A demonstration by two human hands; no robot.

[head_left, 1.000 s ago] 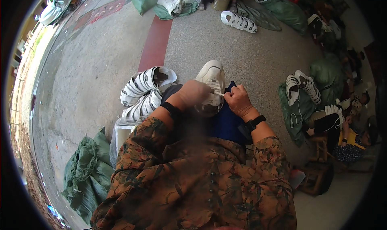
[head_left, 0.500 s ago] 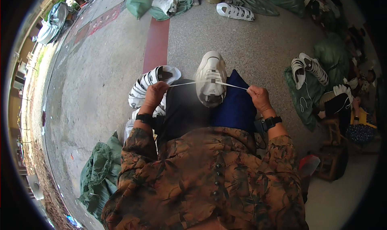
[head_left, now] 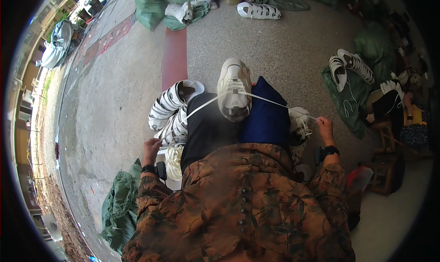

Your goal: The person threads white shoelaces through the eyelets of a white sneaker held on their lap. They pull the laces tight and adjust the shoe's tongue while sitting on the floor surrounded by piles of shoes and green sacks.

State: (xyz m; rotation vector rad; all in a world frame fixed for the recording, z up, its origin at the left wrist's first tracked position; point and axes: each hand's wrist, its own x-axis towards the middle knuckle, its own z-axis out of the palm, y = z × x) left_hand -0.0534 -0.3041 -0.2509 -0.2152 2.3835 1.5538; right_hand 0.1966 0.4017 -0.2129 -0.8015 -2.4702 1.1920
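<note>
A white sneaker [head_left: 234,85] rests on my lap between the black cloth and the blue cloth [head_left: 264,114], its toe pointing away from me. A flat white shoelace [head_left: 266,99] runs out from its eyelets to both sides. At the left, low beside my thigh, my left hand [head_left: 151,149] pinches one end of the lace. My right hand [head_left: 325,128], out to the right, grips the other end. Both strands look taut. Striped white shoe uppers [head_left: 166,107] lie stacked beyond my left hand, with a bundle of cream laces [head_left: 173,163] below them.
White shoes with loose laces [head_left: 299,123] stand by my right thigh. Farther right, two striped shoes [head_left: 351,69] lie on a green sack [head_left: 343,98], near another person's arm. A row of white uppers [head_left: 259,11] and green sacks [head_left: 158,6] lie ahead; another sack [head_left: 120,202] sits lower left.
Both hands have moved outward and nearer my body, drawing longer lengths of lace out from the sneaker. My view has shifted slightly, and the laces beside my left thigh have come into sight.
</note>
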